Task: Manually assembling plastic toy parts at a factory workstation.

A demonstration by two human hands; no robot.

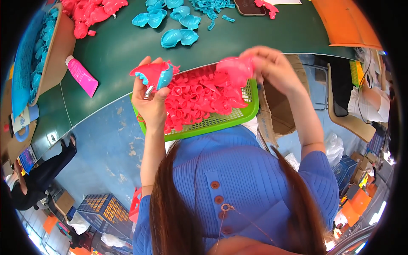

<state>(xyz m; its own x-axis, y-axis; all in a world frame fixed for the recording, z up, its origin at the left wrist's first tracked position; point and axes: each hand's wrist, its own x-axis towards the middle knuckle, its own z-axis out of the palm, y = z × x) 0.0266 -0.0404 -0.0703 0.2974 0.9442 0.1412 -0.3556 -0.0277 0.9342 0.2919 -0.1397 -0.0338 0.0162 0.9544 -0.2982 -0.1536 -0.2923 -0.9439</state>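
Observation:
My left hand (152, 111) is closed around a pink-and-blue plastic shell piece (165, 78), its blue edge turned toward the right. A small silvery metal part (148, 90) shows by my thumb; whether I grip it too is unclear. Over the basket's right side, my right hand (275, 69) pinches a glossy pink plastic part (234, 70), slightly blurred. Below both hands, a green basket (208, 129) at the table's near edge holds a heap of pink rings and moulded pink parts (195, 97).
Blue shell halves (172, 38) and small blue pieces (210, 7) lie on the green table (119, 46), with pink parts (91, 15) at far left. A pink tube (82, 76) lies beside a box of blue parts (50, 59). A cardboard box (278, 114) stands right of the basket.

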